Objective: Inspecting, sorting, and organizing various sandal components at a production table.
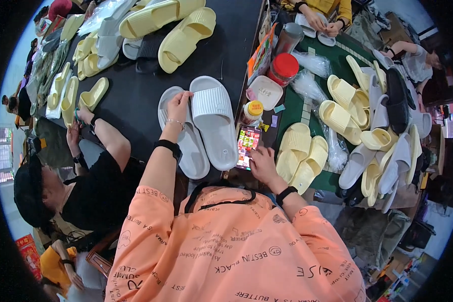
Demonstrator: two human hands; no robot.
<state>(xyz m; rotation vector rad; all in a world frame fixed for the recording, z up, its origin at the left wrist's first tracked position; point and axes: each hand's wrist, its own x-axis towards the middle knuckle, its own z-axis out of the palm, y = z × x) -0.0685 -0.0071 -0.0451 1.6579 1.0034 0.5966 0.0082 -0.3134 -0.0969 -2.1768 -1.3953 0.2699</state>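
Note:
Two light grey slippers lie side by side on the dark table in front of me. My left hand (178,106) is closed on the strap edge of the left grey slipper (194,156), its fingertips near the right grey slipper (214,128). Its strap area is partly covered by that hand. Just right of the pair lies a phone (247,143) with a lit, colourful screen. My right hand (261,163) rests at the phone's lower right side, fingers spread and bent, a fingertip at the screen. Beside that hand is a pair of pale yellow slippers (301,156).
A yellow-capped jar (252,109), a white plastic tub (267,91), a red-lidded jar (283,69) and a tumbler (289,36) line the table seam. Slippers are heaped on the green table (322,173). A co-worker (93,186) handles yellow slippers at left; others work farther off.

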